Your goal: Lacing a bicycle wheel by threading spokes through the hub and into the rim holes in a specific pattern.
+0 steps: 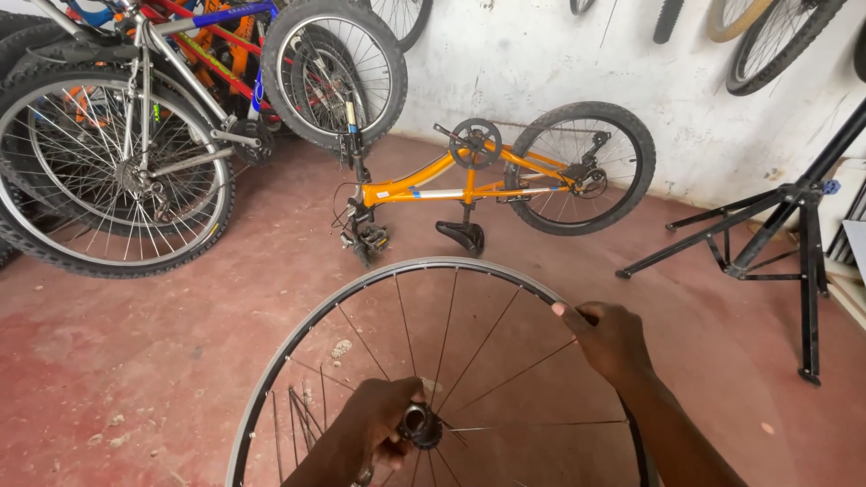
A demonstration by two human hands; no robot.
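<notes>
A person steadies a bare bicycle wheel rim [433, 263] over the red workshop floor [135, 352], the left hand [374, 428] wrapped around the hub [421, 426] at the wheel's centre and the right hand [609, 338] gripping the rim's right edge, fingers curled over the metal. The wheel carries no tyre, and several spokes [302, 415] on the side left of the hub hang loose or bunched rather than running true to the rim, which suggests the wheel is mid-way through lacing or truing. Beyond the wheel's far edge an orange bicycle [469, 185] stands upside down on its saddle and handlebars, front wheel missing; left of the wheel a cluster of parked bicycles [135, 135] leans together, and to its right stands a black repair stand [776, 234]. Judging by the slack spokes, the next move likely calls for turning the rim while holding the hub firm.
</notes>
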